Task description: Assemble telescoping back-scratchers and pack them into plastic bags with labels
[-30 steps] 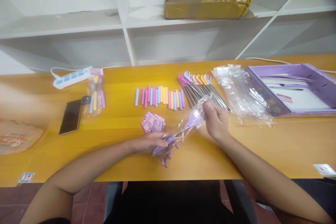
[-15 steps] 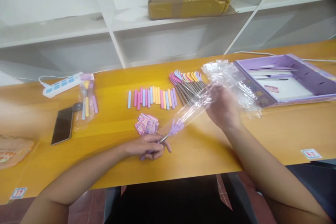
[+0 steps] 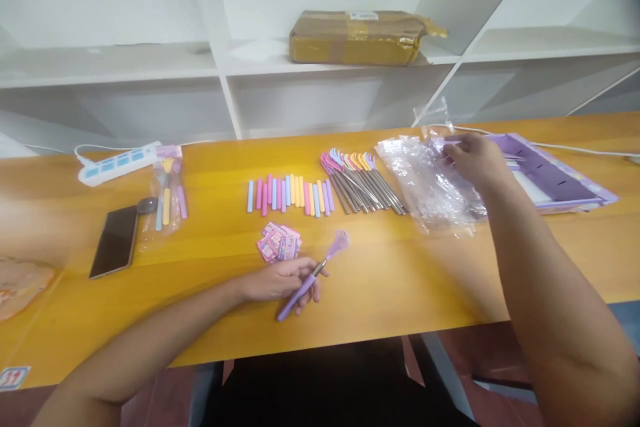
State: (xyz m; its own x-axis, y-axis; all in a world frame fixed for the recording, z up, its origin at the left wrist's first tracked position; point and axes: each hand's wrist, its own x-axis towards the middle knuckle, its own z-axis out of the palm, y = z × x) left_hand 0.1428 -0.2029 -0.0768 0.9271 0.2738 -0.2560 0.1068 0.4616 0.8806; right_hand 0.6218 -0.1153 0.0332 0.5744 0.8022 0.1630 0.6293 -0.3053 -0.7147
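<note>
My left hand (image 3: 295, 280) is closed around a purple back scratcher (image 3: 302, 295), its claw-shaped head pointing up and right and its handle angled down toward the table's front edge. My right hand (image 3: 473, 157) reaches over a pile of clear plastic bags (image 3: 425, 180), fingers pinched on a clear bag (image 3: 440, 121) that sticks up above the pile. Left of the bags lie several metal back scratcher rods (image 3: 367, 187) with pink, blue, yellow and purple heads. A row of coloured handle sleeves (image 3: 290, 195) lies beside them. Small printed cards (image 3: 280, 242) are heaped just above my left hand.
A purple box (image 3: 565, 170) stands at the right, partly behind my right hand. On the left are a bagged set of scratcher parts (image 3: 167, 193), a phone (image 3: 115, 240), a small dark object (image 3: 147, 205) and a power strip (image 3: 120, 162). A taped carton (image 3: 355, 40) sits on the shelf.
My right hand has moved right and away to the bag pile; the clear plastic that stretched toward the scratcher's head is gone from there. My left hand still holds the scratcher, now with its handle showing.
</note>
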